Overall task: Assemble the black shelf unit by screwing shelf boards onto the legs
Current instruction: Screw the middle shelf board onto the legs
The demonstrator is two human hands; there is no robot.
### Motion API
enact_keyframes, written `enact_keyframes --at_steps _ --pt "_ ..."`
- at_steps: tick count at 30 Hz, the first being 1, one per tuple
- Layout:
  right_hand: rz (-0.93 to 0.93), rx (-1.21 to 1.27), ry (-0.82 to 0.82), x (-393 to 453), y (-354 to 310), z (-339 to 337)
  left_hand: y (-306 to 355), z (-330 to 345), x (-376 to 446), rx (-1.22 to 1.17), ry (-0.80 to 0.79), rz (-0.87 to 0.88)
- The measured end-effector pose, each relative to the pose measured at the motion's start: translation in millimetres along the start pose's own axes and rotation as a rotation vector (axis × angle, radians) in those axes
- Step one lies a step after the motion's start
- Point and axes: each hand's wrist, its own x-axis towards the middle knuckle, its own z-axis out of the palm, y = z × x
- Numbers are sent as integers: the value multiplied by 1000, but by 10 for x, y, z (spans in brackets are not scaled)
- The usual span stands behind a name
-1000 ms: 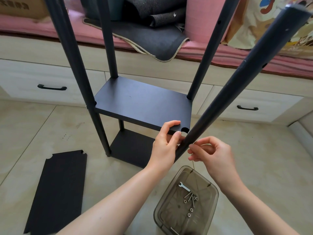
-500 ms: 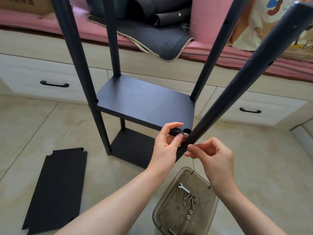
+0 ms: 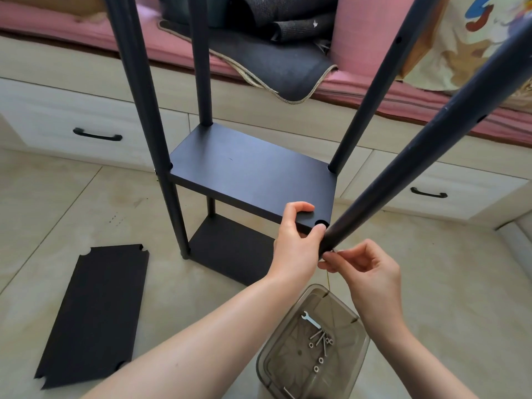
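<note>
My left hand (image 3: 296,240) grips the near right corner of the middle shelf board (image 3: 253,180), thumb on top, fingers curled under the edge. Just right of it, my right hand (image 3: 365,272) pinches a small metal fastener (image 3: 335,251) against the tilted front leg (image 3: 426,156); whether it is a screw I cannot tell. Below both hands stands a tinted plastic box (image 3: 313,349) holding screws, washers and a wrench (image 3: 311,319). A spare board (image 3: 95,312) lies on the floor, well left of my left forearm.
</note>
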Motion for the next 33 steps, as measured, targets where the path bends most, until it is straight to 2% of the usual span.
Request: enact_keyframes --at_steps 6,10,15,21,30,33 --pt "95 33 -52 49 -23 -39 -8 -19 7 17 13 30" --pt "177 57 -24 78 -16 -57 -51 9 -55 -74 84 63" --pt "223 134 -41 28 -19 -47 -56 -16 -97 -140 35 76" --pt "110 24 -41 -11 -1 -68 -117 -163 -142 -74 -151 149" --pt "-37 -112 -89 -22 83 -93 -271 -176 -86 107 -131 238" --pt "-71 -176 -123 5 119 -118 -332 -177 -74 236 -120 317"
